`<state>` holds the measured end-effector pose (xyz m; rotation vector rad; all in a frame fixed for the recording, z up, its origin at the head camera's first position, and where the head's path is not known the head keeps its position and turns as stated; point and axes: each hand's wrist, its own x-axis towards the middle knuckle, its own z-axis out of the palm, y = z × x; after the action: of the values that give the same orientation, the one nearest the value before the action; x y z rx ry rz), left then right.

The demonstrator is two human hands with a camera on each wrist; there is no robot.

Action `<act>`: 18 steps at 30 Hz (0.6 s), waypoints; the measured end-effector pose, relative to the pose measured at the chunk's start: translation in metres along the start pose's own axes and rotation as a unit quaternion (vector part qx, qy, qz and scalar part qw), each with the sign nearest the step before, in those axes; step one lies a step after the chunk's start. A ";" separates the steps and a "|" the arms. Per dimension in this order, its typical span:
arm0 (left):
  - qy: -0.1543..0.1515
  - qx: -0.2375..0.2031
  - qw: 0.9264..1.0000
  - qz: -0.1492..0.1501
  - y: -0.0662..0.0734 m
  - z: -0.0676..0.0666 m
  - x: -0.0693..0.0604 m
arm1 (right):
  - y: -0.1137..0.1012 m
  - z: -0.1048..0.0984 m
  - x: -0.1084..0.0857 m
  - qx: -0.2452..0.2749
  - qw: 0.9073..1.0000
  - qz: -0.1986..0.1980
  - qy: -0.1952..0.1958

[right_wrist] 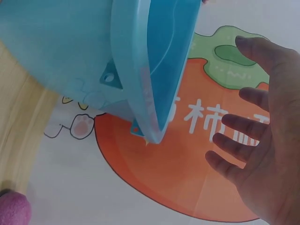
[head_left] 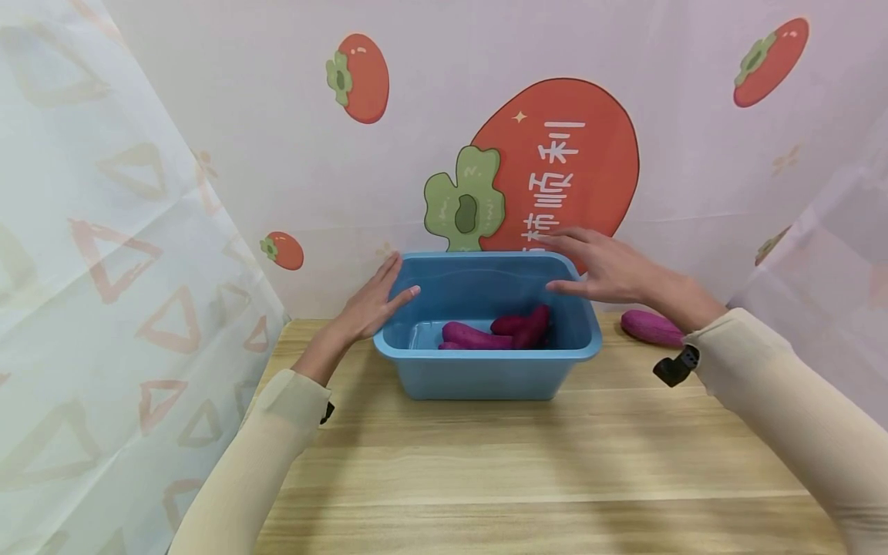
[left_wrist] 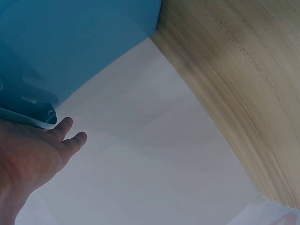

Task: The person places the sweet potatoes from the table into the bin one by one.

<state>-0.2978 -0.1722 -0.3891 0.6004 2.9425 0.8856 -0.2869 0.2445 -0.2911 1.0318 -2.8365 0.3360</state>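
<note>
A light-blue plastic bin stands on the wooden table with several purple sweet potatoes lying on its floor. At its left rim is my left hand, fingers straight and thumb spread over the inside. In the left wrist view this hand lies against the rim, its other fingers partly hidden. My right hand hovers by the bin's right rim with fingers spread. The right wrist view shows a gap between that hand and the bin, and nothing in its grasp.
One more purple sweet potato lies on the table right of the bin, below the right wrist. A cloth backdrop printed with persimmons rises close behind the bin. White sheets flank the table, which extends in front of the bin.
</note>
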 end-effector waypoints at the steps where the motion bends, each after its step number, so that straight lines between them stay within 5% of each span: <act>1: 0.000 0.001 1.000 0.000 0.000 0.000 0.000 | 0.001 0.000 -0.001 0.001 1.000 0.003 0.000; 18: -0.002 0.001 1.000 -0.002 -0.001 0.000 0.001 | 0.013 0.000 -0.015 0.032 0.999 0.039 0.013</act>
<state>-0.2986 -0.1723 -0.3899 0.5945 2.9408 0.8793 -0.2844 0.2634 -0.2962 0.9226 -2.8655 0.4454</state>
